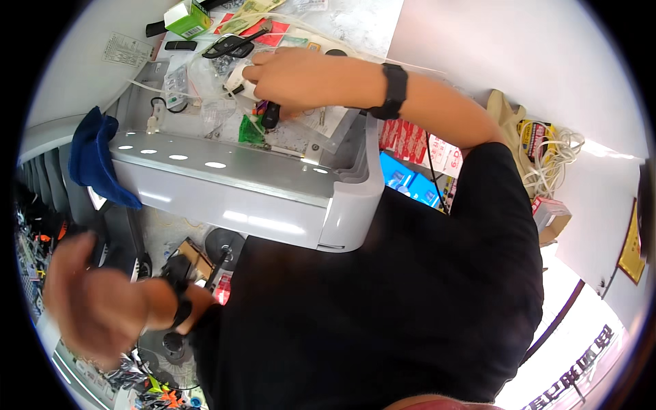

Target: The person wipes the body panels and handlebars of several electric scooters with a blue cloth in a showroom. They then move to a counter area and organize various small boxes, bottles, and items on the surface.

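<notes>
My right hand (271, 79), with a black band at the wrist, reaches over a cluttered worktop. Its fingers are at a white piece (238, 79), and a black handle-like object (270, 115) lies at its lower edge. Whether it grips either is not clear. Beyond the fingers are a tool with a black handle and metal head (238, 44) and a black flat object (180, 45). A green plastic packet (250, 129) lies nearer me. My left hand (97, 297), blurred, is off the worktop at the lower left, fingers apart, with nothing visible in it.
A glossy grey-white counter edge (220, 205) runs between me and the worktop, with a dark blue cloth (95, 156) over its left end. A green and white box (187, 20) stands at the back. Coiled white cable (558, 159) hangs right; a fan (169, 353) stands lower left.
</notes>
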`<state>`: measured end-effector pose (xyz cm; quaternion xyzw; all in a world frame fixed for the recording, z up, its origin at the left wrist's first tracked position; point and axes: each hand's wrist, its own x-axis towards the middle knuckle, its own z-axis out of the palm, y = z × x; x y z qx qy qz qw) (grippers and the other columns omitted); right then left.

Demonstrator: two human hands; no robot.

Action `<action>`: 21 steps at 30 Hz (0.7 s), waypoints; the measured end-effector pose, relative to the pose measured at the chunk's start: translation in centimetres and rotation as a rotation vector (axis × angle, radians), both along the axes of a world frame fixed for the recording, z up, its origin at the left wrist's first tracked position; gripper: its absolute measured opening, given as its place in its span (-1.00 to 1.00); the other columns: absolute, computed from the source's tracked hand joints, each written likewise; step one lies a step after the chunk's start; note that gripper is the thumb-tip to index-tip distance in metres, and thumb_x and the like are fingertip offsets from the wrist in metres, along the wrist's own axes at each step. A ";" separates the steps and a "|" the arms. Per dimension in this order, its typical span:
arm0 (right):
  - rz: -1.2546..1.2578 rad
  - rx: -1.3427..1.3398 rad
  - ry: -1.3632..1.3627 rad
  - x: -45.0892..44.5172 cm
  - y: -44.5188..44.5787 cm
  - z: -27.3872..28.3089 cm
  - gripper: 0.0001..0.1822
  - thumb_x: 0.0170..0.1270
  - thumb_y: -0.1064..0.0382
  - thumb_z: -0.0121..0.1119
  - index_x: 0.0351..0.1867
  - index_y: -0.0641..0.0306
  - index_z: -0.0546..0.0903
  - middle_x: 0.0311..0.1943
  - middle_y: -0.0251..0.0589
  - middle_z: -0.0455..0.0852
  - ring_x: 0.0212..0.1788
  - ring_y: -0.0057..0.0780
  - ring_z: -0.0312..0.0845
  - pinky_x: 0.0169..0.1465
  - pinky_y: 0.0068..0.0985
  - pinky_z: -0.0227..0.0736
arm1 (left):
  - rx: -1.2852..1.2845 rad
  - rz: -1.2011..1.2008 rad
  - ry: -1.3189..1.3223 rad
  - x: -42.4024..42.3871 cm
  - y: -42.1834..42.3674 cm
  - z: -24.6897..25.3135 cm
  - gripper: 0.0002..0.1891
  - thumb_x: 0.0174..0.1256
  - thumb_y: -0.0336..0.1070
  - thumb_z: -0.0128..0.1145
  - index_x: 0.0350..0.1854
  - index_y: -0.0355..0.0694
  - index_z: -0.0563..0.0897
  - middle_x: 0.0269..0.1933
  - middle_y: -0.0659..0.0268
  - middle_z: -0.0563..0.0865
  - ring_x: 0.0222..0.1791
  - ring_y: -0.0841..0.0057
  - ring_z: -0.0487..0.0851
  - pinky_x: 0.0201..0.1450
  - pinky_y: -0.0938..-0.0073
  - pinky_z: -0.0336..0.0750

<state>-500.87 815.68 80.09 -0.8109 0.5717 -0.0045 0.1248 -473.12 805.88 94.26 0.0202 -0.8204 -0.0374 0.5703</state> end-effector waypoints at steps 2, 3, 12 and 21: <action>-0.076 -0.035 -0.114 -0.8 1.0 1.1 -0.60 0.00 0.10 0.41 -0.18 0.31 0.66 -0.16 -0.16 0.61 0.00 -0.15 0.55 -0.01 -0.27 0.52 | 0.220 -0.054 -0.267 -2.2 0.9 -1.1 -0.68 0.13 -0.69 -0.05 -0.06 -0.68 0.59 -0.31 -0.10 0.71 -0.35 0.28 0.67 -0.30 0.47 0.55; -0.125 -0.049 -0.162 -1.3 1.4 1.8 -0.61 0.03 0.09 0.40 -0.18 0.31 0.65 -0.16 -0.14 0.62 -0.03 -0.14 0.56 -0.01 -0.26 0.51 | 0.321 -0.033 -0.416 -2.9 0.7 -1.3 -0.70 0.30 -0.64 -0.05 0.03 -0.61 0.58 -0.21 -0.04 0.72 -0.22 0.31 0.70 -0.09 0.49 0.58; -0.127 -0.293 -0.875 -0.8 0.8 10.1 -0.58 0.18 0.04 0.35 -0.20 0.42 0.62 -0.35 0.07 0.69 -0.35 -0.06 0.61 -0.16 -0.33 0.49 | 0.556 -0.088 -0.681 -7.5 0.8 -3.3 -0.43 0.17 -0.29 0.42 0.26 -0.24 0.56 -0.01 0.17 0.76 -0.08 0.46 0.72 -0.09 0.52 0.52; -0.577 0.074 -1.077 2.0 1.0 17.5 -0.45 0.18 0.11 0.33 0.17 0.32 0.52 -0.06 -0.05 0.70 -0.09 -0.10 0.65 0.14 -0.32 0.50 | 0.661 -0.155 -0.541 -6.7 0.2 -3.7 -0.57 0.33 -0.43 0.29 0.22 -0.38 0.55 -0.05 0.15 0.74 -0.13 0.51 0.73 -0.06 0.62 0.54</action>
